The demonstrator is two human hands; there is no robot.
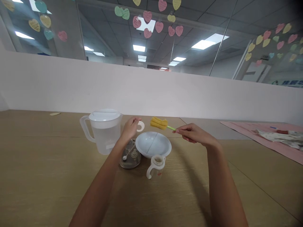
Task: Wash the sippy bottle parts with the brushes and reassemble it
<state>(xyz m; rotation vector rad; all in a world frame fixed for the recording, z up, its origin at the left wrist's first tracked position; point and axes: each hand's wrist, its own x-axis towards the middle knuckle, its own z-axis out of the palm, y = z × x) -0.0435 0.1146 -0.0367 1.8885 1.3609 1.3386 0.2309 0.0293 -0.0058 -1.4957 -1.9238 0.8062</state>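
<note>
My right fingers (187,131) close on the yellow brush (159,123), lying leftward — head facing, apart from, the white ring (141,126), apparently pinched by my left fingers (134,120).

Ceiling panels (139,48) bright, reflected in glass; we see soft arm shadows on bench (54,176), dark upper-right corner, wide-angle bowing, fine detail soft.

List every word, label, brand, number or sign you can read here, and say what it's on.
No text can be read for certain.
Blue lettering at the far right: blurred, surface unclear.
Heart-shaped notes along the top: writing on some, too small to read.
Clear bottle with the white handle: a red marking, too small to read.
</note>
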